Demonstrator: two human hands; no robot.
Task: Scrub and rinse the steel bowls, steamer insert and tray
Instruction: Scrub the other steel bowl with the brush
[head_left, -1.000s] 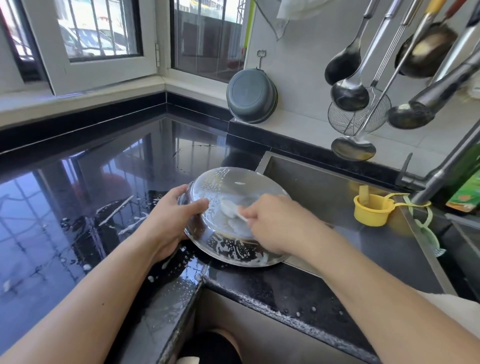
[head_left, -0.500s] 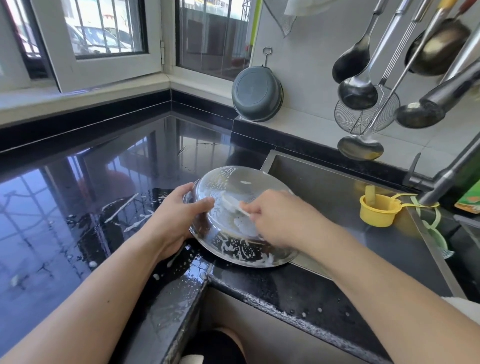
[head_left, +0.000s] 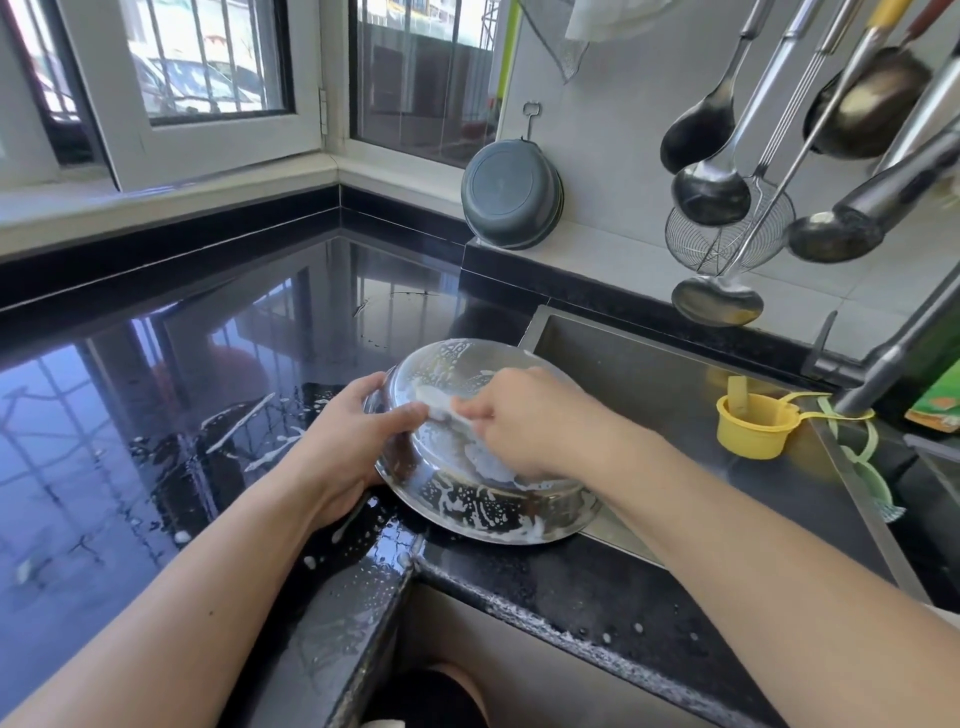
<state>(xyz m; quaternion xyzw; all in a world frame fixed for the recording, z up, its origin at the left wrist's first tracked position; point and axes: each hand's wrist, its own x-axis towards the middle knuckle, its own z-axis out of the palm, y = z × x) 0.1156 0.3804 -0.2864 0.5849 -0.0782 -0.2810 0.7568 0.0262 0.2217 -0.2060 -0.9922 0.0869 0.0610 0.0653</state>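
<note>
Soapy upturned steel bowl (head_left: 467, 483) between left hand (head_left: 353, 441) and right hand (head_left: 524, 421).

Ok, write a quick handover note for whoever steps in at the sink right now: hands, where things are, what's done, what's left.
Left hand grips the left rim of the steel bowl, steadying it upside down and tilted on the black counter at the sink's left edge.
Right hand pinches a white scrub pad against the bowl's soapy underside.
Done: the outside is lathered with suds.
Left: finish scrubbing and rinse this bowl. No other bowl, steamer insert or tray is in view, so their state is unknown.
</note>
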